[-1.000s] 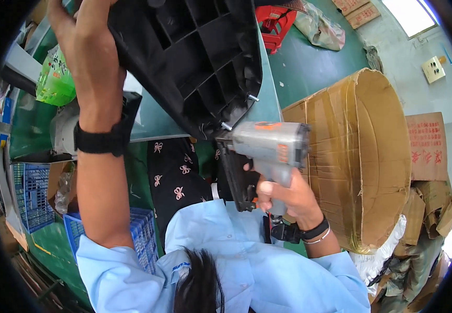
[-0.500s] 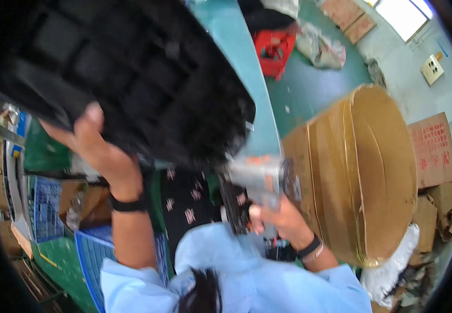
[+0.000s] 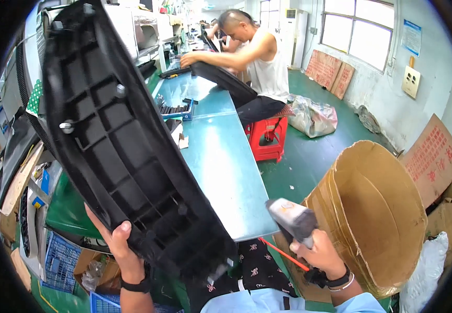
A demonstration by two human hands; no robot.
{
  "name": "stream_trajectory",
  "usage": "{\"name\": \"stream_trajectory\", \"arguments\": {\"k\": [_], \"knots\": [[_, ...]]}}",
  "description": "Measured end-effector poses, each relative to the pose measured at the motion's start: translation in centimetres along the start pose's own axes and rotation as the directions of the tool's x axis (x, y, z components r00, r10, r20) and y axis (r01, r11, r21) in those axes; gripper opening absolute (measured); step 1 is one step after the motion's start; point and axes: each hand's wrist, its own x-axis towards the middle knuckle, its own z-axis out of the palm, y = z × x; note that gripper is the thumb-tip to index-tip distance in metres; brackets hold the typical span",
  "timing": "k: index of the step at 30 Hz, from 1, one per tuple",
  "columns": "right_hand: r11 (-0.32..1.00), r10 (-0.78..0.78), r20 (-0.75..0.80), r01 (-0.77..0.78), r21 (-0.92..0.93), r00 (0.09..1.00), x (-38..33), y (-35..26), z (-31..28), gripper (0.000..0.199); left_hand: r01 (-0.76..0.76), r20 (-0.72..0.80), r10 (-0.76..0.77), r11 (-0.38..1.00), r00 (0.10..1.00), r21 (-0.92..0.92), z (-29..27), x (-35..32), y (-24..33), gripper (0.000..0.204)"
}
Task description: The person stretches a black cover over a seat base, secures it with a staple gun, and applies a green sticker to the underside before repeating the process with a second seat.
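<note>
My left hand (image 3: 124,250) grips the lower left edge of a long black ribbed panel (image 3: 142,161), with the thumb over its near face. The panel is tilted up over the left of the bench, its ribbed plastic side and several metal fittings showing. At the right, beyond the panel's lower corner, my right hand (image 3: 320,255) is closed around the handle of an air staple gun (image 3: 291,216). The staple gun is apart from the panel and slightly blurred. An orange-red hose (image 3: 288,254) runs near its handle.
A blue-green workbench (image 3: 226,172) stretches ahead, bearing a blue tray (image 3: 176,112) of dark strips. A co-worker (image 3: 267,68) sits beyond on a red stool (image 3: 267,141), handling another black panel. A big cardboard box (image 3: 372,208) stands at right; blue crates (image 3: 59,261) lie lower left.
The view has tilted up, bringing the bench and co-worker into sight. The staple gun has come away from the panel's lower end toward the right. The panel now stands more upright.
</note>
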Motion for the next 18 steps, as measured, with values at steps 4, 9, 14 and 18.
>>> {"name": "stream_trajectory", "arguments": {"k": [4,9,14,18], "knots": [[0.83,-0.305,-0.051,0.239,-0.504,0.951,4.9,0.8,2.4,0.065,0.251,0.156,-0.258,0.966,0.953,0.063,-1.7,1.3,0.1,0.088],[0.583,-0.314,0.154,0.318,-0.748,0.937,9.6,2.7,6.0,0.06,0.534,0.355,-0.546,0.833,0.758,0.141,-4.5,2.3,-4.2,0.083],[0.47,-0.39,0.217,0.396,-0.789,0.895,12.7,4.6,8.6,0.059,0.786,0.332,-0.794,0.586,0.509,0.196,-3.4,5.0,-7.3,0.072],[0.434,-0.416,0.209,0.395,-0.81,0.885,13.1,4.8,9.6,0.061,0.791,0.345,-0.863,0.487,0.369,0.37,-3.4,7.4,-9.9,0.061]]}}
